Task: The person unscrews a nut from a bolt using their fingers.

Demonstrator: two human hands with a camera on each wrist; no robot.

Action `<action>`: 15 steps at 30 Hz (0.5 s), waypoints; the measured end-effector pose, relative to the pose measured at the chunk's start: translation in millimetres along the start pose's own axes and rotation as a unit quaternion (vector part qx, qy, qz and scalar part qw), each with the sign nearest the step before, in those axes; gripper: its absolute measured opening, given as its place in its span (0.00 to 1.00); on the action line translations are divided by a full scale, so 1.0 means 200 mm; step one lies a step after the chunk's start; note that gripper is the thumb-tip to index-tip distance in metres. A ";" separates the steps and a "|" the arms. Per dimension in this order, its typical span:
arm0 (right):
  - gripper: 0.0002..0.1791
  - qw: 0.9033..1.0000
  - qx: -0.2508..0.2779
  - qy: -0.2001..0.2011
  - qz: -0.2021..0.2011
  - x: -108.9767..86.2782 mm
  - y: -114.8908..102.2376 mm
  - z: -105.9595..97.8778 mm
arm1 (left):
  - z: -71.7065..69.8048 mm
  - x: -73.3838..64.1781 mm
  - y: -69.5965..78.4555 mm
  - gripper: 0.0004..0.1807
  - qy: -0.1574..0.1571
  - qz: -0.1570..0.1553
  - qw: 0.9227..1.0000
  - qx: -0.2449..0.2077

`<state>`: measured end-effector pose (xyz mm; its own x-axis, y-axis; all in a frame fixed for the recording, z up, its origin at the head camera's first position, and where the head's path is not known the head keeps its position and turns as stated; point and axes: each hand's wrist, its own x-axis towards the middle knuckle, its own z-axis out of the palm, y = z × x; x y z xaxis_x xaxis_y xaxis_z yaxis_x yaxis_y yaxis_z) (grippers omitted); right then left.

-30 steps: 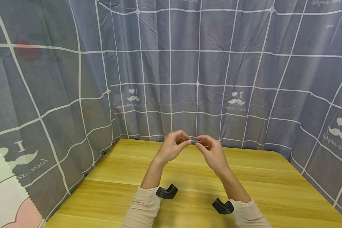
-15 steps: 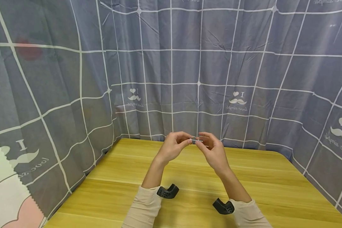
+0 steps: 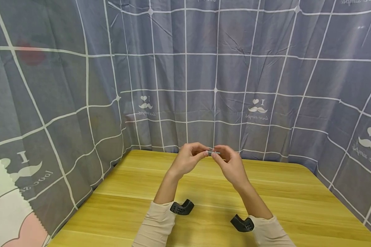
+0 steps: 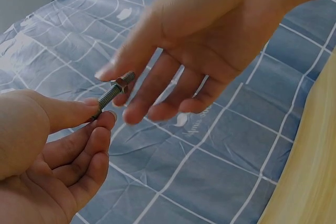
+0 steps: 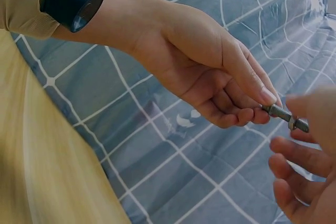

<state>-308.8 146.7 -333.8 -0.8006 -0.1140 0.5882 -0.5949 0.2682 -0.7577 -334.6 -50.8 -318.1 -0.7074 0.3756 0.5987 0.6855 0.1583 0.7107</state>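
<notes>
The left hand pinches 1 bolt; the right hand pinches its nut.

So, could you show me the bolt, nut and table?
Bolt (image 4: 108,97): left wrist view, on its threaded shaft.
Nut (image 5: 292,123): right wrist view, on its outer side.
Table (image 3: 210,188): head view, on its top surface.

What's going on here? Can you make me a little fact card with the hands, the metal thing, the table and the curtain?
Left hand: pinching one end of the bolt
Right hand: thumb and finger at the nut; touching or not, can't tell
Nut: around the bolt, near its other end
Bolt: threaded, held above the table
Table: yellowish, wood-grained
Curtain: grey-blue, white grid lines
</notes>
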 end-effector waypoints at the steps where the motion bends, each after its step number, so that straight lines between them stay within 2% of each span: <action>1: 0.15 1.000 0.001 0.002 0.003 0.00 0.00 0.00 | 0.00 0.00 0.00 0.07 0.000 0.000 1.000 0.001; 5: 0.10 1.000 -0.002 0.007 -0.001 0.00 0.00 0.00 | 0.00 0.00 0.00 0.07 0.003 0.001 1.000 0.006; 11: 0.17 1.000 -0.004 -0.002 -0.006 0.00 0.00 0.00 | -0.01 0.00 0.00 0.07 0.006 -0.001 1.000 0.007; 15: 0.15 1.000 -0.002 0.001 0.007 0.00 0.00 0.00 | -0.01 0.00 0.00 0.07 0.003 -0.002 1.000 0.004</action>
<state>-309.0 146.7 -334.2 -0.8083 -0.1085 0.5787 -0.5839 0.2730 -0.7645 -334.3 -52.3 -317.4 -0.7108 0.3692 0.5987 0.6843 0.1664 0.7099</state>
